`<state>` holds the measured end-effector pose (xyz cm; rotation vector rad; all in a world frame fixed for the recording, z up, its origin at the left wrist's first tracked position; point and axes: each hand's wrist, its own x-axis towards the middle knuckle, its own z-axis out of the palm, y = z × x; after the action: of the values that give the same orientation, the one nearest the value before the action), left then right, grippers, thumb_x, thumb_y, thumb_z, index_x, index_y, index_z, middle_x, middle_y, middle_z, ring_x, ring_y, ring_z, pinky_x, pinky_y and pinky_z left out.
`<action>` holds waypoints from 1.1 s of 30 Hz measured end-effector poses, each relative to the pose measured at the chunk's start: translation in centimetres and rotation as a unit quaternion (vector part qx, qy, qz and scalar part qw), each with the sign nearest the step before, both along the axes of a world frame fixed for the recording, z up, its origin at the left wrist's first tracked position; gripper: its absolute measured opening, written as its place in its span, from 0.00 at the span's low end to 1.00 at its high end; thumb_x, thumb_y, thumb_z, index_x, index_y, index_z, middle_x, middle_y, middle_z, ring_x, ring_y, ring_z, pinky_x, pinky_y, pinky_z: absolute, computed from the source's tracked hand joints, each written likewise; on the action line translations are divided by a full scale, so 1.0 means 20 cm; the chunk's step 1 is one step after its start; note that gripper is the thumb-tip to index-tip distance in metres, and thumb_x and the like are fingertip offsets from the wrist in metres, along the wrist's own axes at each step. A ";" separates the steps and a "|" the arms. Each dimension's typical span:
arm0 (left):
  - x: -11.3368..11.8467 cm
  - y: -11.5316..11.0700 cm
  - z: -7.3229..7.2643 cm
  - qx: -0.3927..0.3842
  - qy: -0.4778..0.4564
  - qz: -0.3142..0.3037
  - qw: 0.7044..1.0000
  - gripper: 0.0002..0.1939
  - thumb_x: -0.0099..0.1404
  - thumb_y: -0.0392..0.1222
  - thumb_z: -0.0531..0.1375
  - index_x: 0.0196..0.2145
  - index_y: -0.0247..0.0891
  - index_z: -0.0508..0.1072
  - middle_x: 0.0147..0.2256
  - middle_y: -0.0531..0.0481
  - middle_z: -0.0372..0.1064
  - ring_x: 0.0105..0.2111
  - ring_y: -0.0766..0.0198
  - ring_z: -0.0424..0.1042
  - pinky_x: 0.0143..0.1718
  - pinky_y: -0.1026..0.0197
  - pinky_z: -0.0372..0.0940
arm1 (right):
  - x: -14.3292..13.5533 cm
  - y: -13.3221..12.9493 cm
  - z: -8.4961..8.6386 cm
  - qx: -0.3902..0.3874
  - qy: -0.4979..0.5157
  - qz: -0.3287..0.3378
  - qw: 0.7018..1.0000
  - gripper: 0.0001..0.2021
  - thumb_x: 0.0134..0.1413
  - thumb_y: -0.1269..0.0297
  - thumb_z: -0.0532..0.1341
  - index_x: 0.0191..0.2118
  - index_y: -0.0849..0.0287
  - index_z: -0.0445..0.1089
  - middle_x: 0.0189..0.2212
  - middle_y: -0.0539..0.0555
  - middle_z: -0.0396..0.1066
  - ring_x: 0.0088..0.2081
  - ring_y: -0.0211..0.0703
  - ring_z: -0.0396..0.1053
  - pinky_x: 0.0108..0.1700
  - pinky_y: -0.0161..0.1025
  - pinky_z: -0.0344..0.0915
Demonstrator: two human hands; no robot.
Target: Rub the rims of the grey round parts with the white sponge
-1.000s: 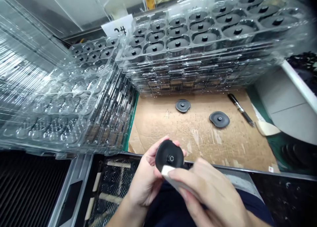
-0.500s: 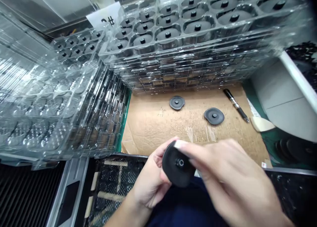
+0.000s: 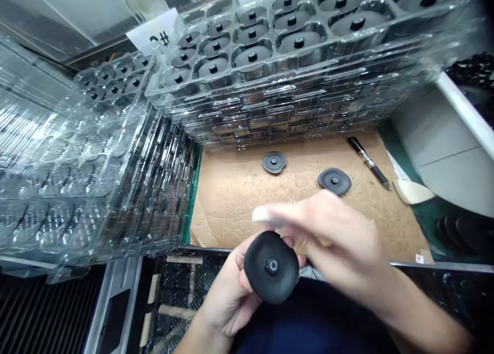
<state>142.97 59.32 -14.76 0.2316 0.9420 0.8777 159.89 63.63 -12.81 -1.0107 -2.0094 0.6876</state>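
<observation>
We log: black disc (image 3: 271,266) gripped in left hand (image 3: 231,292) | right hand (image 3: 332,235), closed on pale tool (image 3: 266,215), at its 1 o'clock.

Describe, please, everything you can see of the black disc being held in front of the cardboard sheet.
The black disc is a round, matte part that looks like rubber or plastic, with a slightly raised rim and a small metallic hub at its centre. It is held up with its face turned toward the camera, slightly tilted, just in front of the near edge of the cardboard sheet. The left hand grips it from behind and the left side. The right hand, blurred, is at its upper right edge; whether it touches is unclear.
</observation>
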 end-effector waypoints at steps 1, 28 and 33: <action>0.00 0.00 0.01 0.002 -0.033 0.000 0.999 0.27 0.44 0.40 0.69 0.44 0.41 0.71 0.42 0.46 0.73 0.40 0.52 0.73 0.41 0.55 0.68 | 0.02 -0.01 -0.05 -0.045 -0.008 -0.058 0.997 0.15 0.60 0.67 0.50 0.50 0.50 0.64 0.40 0.50 0.70 0.38 0.37 0.66 0.40 0.38 0.62; -0.01 -0.09 0.08 0.042 -0.051 0.063 0.996 0.17 0.51 0.38 0.65 0.41 0.42 0.73 0.40 0.52 0.73 0.43 0.66 0.71 0.45 0.68 0.64 | -0.20 -0.21 0.08 0.055 0.039 -0.019 0.998 0.15 0.55 0.72 0.51 0.49 0.66 0.64 0.32 0.56 0.70 0.34 0.42 0.67 0.37 0.41 0.65; -0.06 -0.11 0.06 0.066 -0.070 0.020 0.995 0.26 0.45 0.33 0.68 0.44 0.44 0.71 0.43 0.51 0.72 0.42 0.61 0.71 0.45 0.64 0.66 | -0.07 -0.30 0.10 0.009 -0.033 -0.007 0.999 0.14 0.55 0.76 0.50 0.46 0.63 0.66 0.32 0.52 0.70 0.32 0.36 0.66 0.36 0.34 0.64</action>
<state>141.82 57.09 -13.55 0.2612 0.7624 0.9818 158.56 57.62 -10.84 -1.0477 -2.0594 0.6357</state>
